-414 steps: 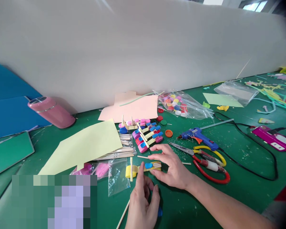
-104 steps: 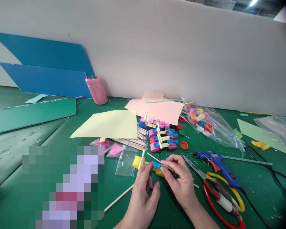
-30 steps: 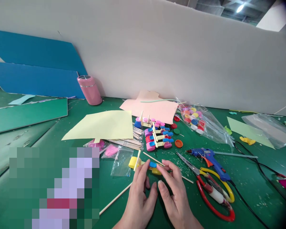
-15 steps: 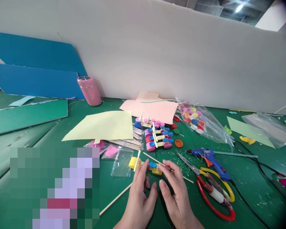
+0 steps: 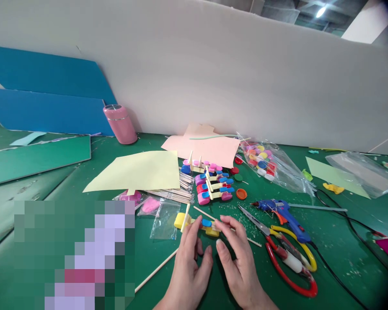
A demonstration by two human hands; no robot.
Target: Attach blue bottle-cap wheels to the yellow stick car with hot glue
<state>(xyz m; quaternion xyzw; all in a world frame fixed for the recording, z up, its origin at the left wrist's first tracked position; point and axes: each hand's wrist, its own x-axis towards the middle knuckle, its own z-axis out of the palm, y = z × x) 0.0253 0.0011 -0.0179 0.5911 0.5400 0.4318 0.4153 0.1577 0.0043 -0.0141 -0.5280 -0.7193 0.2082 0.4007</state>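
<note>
Fingertips (image 5: 198, 220) of the left hand (image 5: 191, 262) and right hand (image 5: 237, 260) sit at opposite ends of a blue tab (image 5: 207, 223), both hands loosely curved. Pinching it or only touching, can't tell. Tab is on top of a small yellow assembly (image 5: 212, 232), lower centre of frame, lying on the green table (image 5: 342, 224). Handling, my read: light, fairly stiff, tab probably slippery, joints the fragile bit (can't see how they're fixed). Take it by the thick yellow ends (image 5: 180, 220), not the tilted stick (image 5: 186, 215) at its left. Just beyond: loose thin rod (image 5: 202, 212), running behind the right fingers. Past that, similar assemblies (image 5: 210, 189) in a cluster, mid-frame. Right of the hands: scissors (image 5: 263, 228), blue glue gun (image 5: 291, 221). Left of centre: clear bag (image 5: 164, 221), pale yellow sheet (image 5: 139, 170). Farther out: bag of coloured caps (image 5: 261, 160), right of centre; pink canister (image 5: 120, 125), upper left.
</note>
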